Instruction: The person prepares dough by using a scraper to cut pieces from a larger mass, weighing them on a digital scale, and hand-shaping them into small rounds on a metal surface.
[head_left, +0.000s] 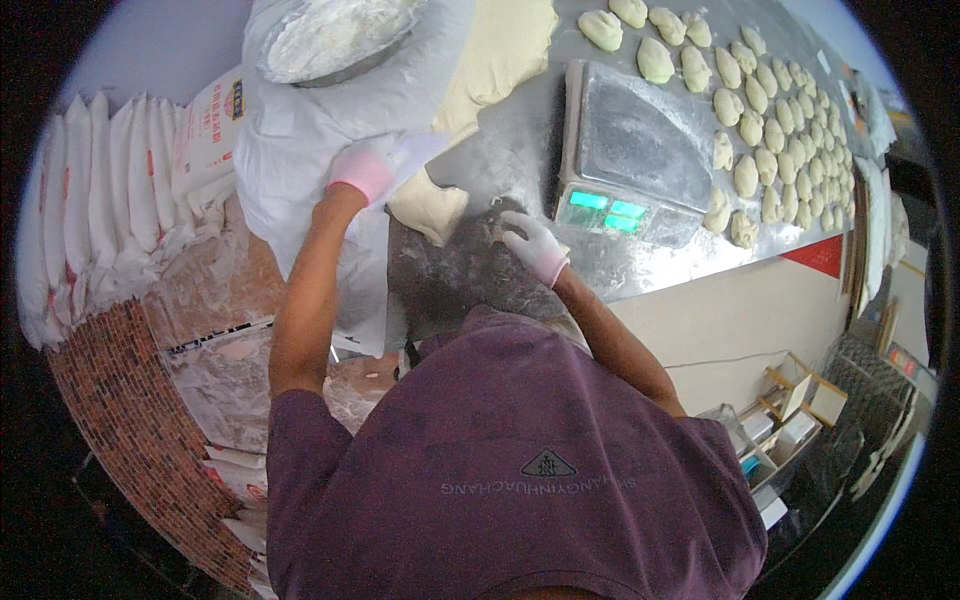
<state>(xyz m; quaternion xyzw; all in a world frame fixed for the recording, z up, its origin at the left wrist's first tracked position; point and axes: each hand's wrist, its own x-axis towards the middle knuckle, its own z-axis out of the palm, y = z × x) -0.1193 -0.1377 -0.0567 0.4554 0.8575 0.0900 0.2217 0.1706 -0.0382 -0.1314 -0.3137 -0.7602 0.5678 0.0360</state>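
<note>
My left hand [362, 170], in a white glove with a pink cuff, is closed on a thin translucent plastic sheet [300, 150]. The sheet rises beside the hand, over part of a large mass of pale dough [497, 60]. A smaller flap of dough [428, 205] hangs out below the sheet. My right hand [537, 248], gloved the same way, is low over the floury metal table [450, 285], left of and below the digital scale [640, 140]. Its thumb and fingers are apart, pointing toward the dough flap. The scale's platform is bare and its green display is lit.
Several rows of shaped dough pieces [757, 130] cover the table's right side. A bowl of flour [335, 40] rests on the sheet at the back left. White sacks [110, 190] stand in a row at the left. Crates [785, 435] are on the floor at the lower right.
</note>
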